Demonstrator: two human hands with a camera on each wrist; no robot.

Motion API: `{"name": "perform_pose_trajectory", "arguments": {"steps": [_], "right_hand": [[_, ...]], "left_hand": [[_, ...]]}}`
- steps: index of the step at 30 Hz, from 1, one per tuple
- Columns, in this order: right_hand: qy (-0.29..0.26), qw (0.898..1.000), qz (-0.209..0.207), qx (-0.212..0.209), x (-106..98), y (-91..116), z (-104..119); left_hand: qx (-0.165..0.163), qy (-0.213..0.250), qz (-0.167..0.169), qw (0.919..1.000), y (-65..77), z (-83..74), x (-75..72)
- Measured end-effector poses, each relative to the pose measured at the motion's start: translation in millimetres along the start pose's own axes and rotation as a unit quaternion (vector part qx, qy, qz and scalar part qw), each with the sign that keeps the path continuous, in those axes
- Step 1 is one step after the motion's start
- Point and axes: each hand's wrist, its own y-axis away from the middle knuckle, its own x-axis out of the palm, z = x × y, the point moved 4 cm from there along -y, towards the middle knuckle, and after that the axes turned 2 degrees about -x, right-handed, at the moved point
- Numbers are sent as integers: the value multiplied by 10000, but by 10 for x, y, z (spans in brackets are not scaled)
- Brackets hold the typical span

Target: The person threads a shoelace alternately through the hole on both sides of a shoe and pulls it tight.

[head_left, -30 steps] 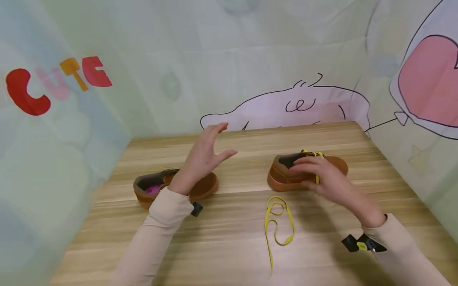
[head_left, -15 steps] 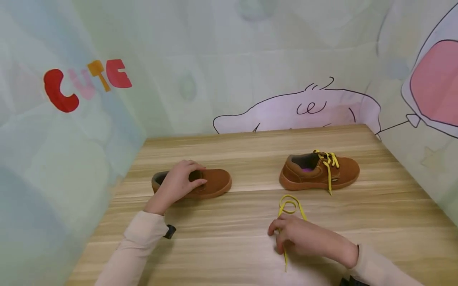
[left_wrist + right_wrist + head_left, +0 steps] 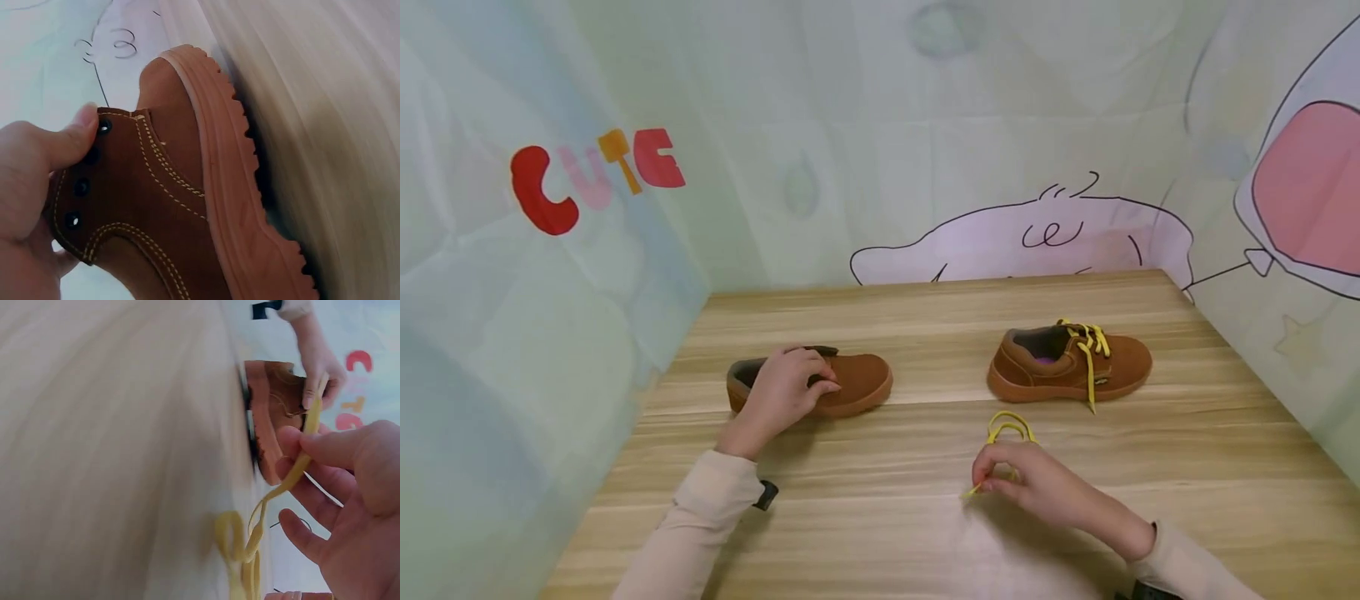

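A brown shoe without a lace (image 3: 867,379) sits left of centre in the head view, toe pointing right. My left hand (image 3: 778,396) pinches its eyelet flap (image 3: 81,181); in the left wrist view the thumb lies beside the top eyelet, with fingers behind the flap. Between right thumb and fingertips my right hand (image 3: 1048,492) pinches a yellow shoelace (image 3: 290,478) near one end. The lace's tip pokes out past the fingers, and its looped remainder (image 3: 1000,417) trails behind the hand on the table.
A second brown shoe (image 3: 1037,383), laced in yellow with one end hanging down its side, stands at the right. Both shoes are on a wood-grain table (image 3: 880,533). Behind and beside it hang printed cloth walls (image 3: 790,125).
My right hand came down from beside the laced shoe to the loose lace and now pinches it. My left hand lowered onto the unlaced shoe and took hold of its flap.
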Motion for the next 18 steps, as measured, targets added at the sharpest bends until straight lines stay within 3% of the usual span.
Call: {"name": "perform_pose_trajectory", "arguments": {"steps": [4,9,18], "right_hand": [[-721,9942,-365,711,-72,-34,0],[-1356,9771,-848,1403,-114,-53,23],[-1891,9512,-1542,1889,-97,-77,179]], "left_hand": [[67,219,-67,9997,7,-191,-15],[291,565,-77,9980,19,-514,33],[295,878,207,9955,9,-1066,99]]}}
